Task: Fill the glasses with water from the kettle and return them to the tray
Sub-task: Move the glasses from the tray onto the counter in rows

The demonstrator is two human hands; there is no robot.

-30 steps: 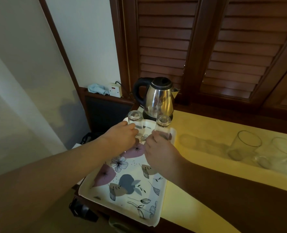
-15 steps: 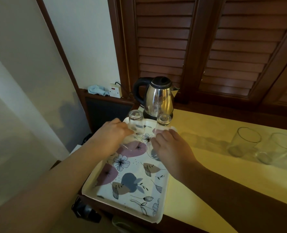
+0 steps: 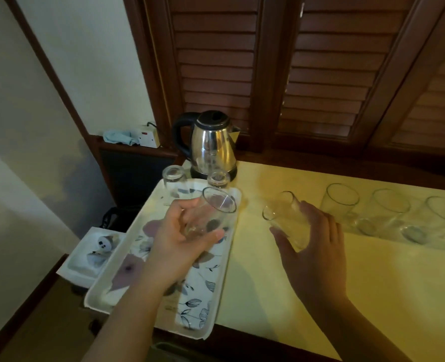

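Note:
My left hand point(image 3: 182, 239) holds a clear glass point(image 3: 212, 210) tilted above the flower-patterned white tray point(image 3: 198, 304). My right hand point(image 3: 312, 241) holds a second clear glass point(image 3: 284, 215), tilted with its mouth to the left, over the yellow tabletop point(image 3: 268, 283). Two more glasses point(image 3: 173, 180) stand upside down at the tray's far end. The steel kettle point(image 3: 212, 145) with a black handle sits on its base just behind the tray. Three upright empty glasses point(image 3: 342, 201) stand in a row on the table to the right.
A white socket box point(image 3: 148, 137) and a blue cloth point(image 3: 117, 135) lie on the ledge left of the kettle. A small white dish point(image 3: 96, 254) sits left of the tray. Dark wooden shutters point(image 3: 294, 74) close off the back.
Both hands have lifted a glass each off the tray and turned it. The right hand has carried its glass rightward over the table; the left hand holds its glass above the tray.

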